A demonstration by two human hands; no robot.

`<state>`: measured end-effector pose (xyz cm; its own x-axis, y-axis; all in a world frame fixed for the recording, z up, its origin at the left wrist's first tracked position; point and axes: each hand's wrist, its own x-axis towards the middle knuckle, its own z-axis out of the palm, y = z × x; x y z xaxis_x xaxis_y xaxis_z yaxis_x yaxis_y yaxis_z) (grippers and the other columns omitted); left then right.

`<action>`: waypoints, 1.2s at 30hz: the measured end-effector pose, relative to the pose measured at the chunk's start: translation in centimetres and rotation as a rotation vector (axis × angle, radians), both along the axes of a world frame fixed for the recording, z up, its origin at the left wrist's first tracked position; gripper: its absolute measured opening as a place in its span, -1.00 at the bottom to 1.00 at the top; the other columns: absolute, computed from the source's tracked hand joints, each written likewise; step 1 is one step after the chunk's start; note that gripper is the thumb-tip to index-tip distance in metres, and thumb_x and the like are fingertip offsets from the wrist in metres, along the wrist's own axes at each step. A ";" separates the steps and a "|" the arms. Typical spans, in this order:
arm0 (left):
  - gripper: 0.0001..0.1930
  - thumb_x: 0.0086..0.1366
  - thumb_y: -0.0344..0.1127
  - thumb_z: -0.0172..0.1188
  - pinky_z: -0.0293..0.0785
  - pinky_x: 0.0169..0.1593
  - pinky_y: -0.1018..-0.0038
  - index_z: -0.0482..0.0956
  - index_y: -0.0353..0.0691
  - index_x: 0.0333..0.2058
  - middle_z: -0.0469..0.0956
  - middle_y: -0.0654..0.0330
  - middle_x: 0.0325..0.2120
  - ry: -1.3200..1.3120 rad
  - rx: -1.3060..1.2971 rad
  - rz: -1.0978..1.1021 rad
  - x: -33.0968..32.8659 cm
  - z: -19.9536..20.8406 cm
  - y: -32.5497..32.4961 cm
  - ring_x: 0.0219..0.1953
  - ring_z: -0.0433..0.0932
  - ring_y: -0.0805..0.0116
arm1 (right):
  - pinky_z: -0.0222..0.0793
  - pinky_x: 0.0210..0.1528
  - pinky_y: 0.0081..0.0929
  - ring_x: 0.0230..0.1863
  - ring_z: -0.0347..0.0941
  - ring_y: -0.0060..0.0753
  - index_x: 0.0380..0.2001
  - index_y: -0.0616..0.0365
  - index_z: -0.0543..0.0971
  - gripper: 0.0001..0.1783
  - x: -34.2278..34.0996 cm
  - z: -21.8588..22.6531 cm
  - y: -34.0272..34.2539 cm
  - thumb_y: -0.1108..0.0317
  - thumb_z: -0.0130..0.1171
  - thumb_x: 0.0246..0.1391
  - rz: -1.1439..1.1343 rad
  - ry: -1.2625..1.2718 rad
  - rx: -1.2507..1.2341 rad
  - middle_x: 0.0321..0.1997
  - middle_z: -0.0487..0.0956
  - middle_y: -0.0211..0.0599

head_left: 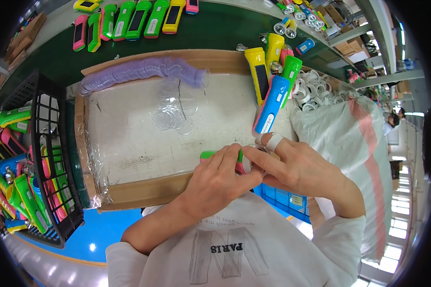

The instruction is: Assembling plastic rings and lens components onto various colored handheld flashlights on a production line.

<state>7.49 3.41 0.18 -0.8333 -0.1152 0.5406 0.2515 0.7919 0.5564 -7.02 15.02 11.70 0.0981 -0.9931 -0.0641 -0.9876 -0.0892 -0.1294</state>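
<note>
My left hand (218, 178) is wrapped around a green and pink flashlight (207, 155), low over the near edge of the cardboard tray (148, 192). Most of its body is hidden under my fingers. At its head end, the fingers and thumb of my right hand (304, 167) are pressed together around the rim. A pale band shows there, but I cannot make out whether it is a separate ring. White tape wraps one right finger. Just beyond that hand, a blue flashlight (273, 105) leans beside a yellow flashlight (257, 74) and a green one (291, 76).
Loose clear discs (170, 117) lie mid-tray, before a long purple-tinted stack of discs (129, 76). White rings (313, 91) and a white sack (340, 129) are at right. A black crate (60, 158) of flashlights stands left; a blue basket (285, 201) sits below. Flashlights (139, 19) line the back.
</note>
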 end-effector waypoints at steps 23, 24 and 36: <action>-0.77 0.01 -0.35 0.26 0.61 -0.21 0.35 0.53 -0.04 -0.29 0.51 -0.16 -0.21 0.018 0.057 -0.015 -0.2 0.3 -0.1 -0.19 0.63 0.03 | 0.40 -0.51 -0.43 -0.43 0.43 -0.33 0.04 0.24 0.45 -0.31 1.3 -1.0 1.2 0.21 0.45 -0.17 -0.216 -0.130 0.005 -0.33 0.51 -0.24; -0.77 0.01 -0.35 0.26 0.61 -0.21 0.35 0.53 -0.04 -0.29 0.51 -0.16 -0.21 0.022 0.057 -0.015 -0.3 0.1 -0.2 -0.19 0.63 0.03 | 0.38 -0.47 -0.41 -0.40 0.40 -0.31 0.04 0.24 0.45 -0.32 1.8 -1.5 1.6 0.23 0.45 -0.16 -0.293 -0.106 0.026 -0.34 0.52 -0.24; -0.32 0.03 -0.42 0.33 0.51 -0.04 0.16 0.34 -0.06 0.18 0.48 -0.02 -0.12 0.195 0.411 -0.100 -2.0 -3.3 -0.1 -0.09 0.55 -0.01 | 0.49 -0.36 -0.30 -0.28 0.51 -0.08 0.07 0.23 0.42 -0.42 0.6 -2.2 1.1 0.26 0.35 0.00 -0.309 -0.394 -0.072 -0.18 0.41 0.01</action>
